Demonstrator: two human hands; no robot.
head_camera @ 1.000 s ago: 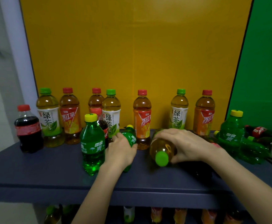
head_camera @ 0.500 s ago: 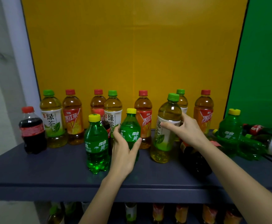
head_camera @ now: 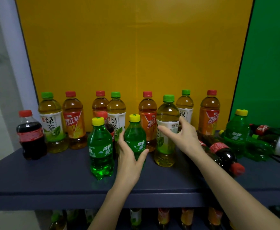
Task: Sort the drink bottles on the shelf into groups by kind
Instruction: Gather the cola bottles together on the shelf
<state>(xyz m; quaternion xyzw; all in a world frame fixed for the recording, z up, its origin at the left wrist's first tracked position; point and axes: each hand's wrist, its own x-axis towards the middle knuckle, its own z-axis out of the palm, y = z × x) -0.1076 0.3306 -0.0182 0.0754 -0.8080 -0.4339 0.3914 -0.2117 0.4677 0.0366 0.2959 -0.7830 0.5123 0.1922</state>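
Shelf: Sprite (upright) inside left grip

Yellow-capped green soda bottle

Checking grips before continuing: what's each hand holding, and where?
Left hand grips the green soda bottle round its middle; right hand, fingers straight, only touches the green tea bottle's label.

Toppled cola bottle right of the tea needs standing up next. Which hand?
Right, probably. The right hand sits right beside the toppled cola bottle, fingers straight against the green tea bottle. The left hand is farther away and grips a green soda bottle.
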